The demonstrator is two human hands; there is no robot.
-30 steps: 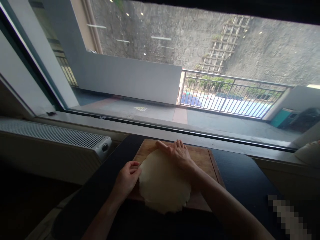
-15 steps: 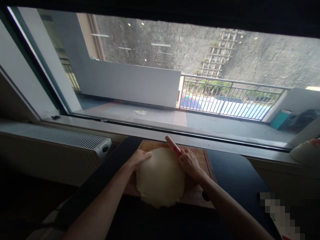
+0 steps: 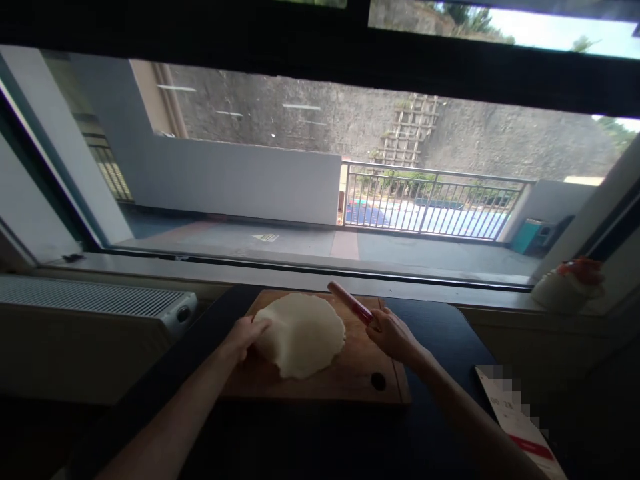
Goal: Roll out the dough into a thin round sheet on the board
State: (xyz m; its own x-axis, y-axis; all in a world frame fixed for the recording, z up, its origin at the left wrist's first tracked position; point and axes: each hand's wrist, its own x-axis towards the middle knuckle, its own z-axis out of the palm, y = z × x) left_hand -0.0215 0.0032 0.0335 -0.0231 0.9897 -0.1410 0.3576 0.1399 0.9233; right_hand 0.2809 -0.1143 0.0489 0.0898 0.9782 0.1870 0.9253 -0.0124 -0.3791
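A wide, flat round of pale dough [image 3: 305, 333] lies on a wooden cutting board [image 3: 340, 387]. My left hand [image 3: 246, 335] pinches the dough's left edge, thumb on top and the other fingers underneath; the sheet creases near the thumb. My right hand [image 3: 395, 335] grips one end of a slim rolling pin [image 3: 347, 301], whose free end points away and to the left. The pin is held above the board's right half, to the right of the dough and apart from it.
The board rests on a dark table [image 3: 435, 327] by a large window. A radiator [image 3: 100, 333] stands at the left. A white pot-like object [image 3: 567, 290] with an orange top sits on the sill at right. A partly blurred card or box [image 3: 525, 427] lies at the table's right edge.
The dough has moved away from the board's near edge, which it overhung before, and now lies wholly over the board. My right hand and the rolling pin have come away from the dough to the right.
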